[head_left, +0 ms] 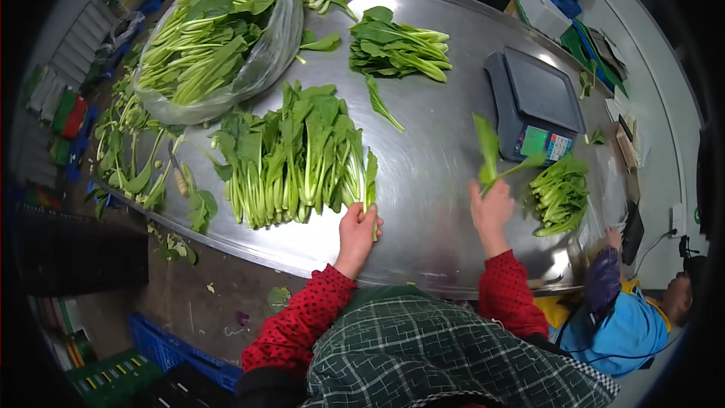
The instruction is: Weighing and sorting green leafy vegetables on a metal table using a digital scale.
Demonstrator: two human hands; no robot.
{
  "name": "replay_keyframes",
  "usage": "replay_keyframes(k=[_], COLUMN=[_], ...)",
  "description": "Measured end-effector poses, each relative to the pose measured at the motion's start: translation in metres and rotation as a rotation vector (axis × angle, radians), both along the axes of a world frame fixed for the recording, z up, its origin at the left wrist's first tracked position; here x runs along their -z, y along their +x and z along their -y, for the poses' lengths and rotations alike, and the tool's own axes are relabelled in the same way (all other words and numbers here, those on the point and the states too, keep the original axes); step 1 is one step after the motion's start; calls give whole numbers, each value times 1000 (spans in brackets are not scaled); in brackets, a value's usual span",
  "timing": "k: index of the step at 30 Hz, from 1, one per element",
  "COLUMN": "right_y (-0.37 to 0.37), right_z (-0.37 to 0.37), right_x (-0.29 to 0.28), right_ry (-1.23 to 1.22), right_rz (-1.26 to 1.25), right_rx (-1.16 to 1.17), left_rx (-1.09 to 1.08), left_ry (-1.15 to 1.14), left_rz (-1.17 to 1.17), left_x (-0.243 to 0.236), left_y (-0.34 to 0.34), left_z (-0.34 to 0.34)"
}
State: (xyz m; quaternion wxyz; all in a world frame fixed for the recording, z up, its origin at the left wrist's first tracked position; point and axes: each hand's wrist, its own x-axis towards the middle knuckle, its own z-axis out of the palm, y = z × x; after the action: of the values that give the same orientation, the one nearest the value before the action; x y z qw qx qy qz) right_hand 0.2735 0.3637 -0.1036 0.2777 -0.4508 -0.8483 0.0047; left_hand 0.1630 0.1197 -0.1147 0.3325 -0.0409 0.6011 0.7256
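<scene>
My left hand is closed around the lower end of a leafy green stalk, at the right end of a long row of leafy greens lying side by side on the steel table. To the right, my right hand grips a couple of loose green leaves that stick out past its fingers, one upward and one to the right. A small bundle of greens lies just right of that hand. Farther back sits another bundle, with a single leaf in front of it.
A clear plastic bag full of greens stands at the back left. Trimmings and a wooden-handled knife lie near the left edge. A digital scale is at the right of the steel table. Another person is at the lower right.
</scene>
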Motion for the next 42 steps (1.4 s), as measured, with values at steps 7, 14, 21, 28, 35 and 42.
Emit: replay_keyframes(k=[7,14,21,28,35,42], right_y=[-8,-76,-121,-175,-147,-99], right_z=[-19,108,113,146,124,65], right_x=[-62,-23,24,41,44,10], right_ry=[-186,-1562,-1796,-1320,-1558,-1705], right_rz=[492,-200,-444,-236,-246,-328], right_rx=[-168,-511,-305,-490,-454,-385], left_rx=[-34,237,-345,-202,-48,-300], left_ry=[-49,-309,-947,-1291,-1165,-1004], left_rz=[-61,-746,-954,-681,-725,-1276], left_x=[-3,-18,-7,23,10,-14], left_y=[-3,4,-109,-140,-111,-103], left_z=[3,-9,143,137,88,87])
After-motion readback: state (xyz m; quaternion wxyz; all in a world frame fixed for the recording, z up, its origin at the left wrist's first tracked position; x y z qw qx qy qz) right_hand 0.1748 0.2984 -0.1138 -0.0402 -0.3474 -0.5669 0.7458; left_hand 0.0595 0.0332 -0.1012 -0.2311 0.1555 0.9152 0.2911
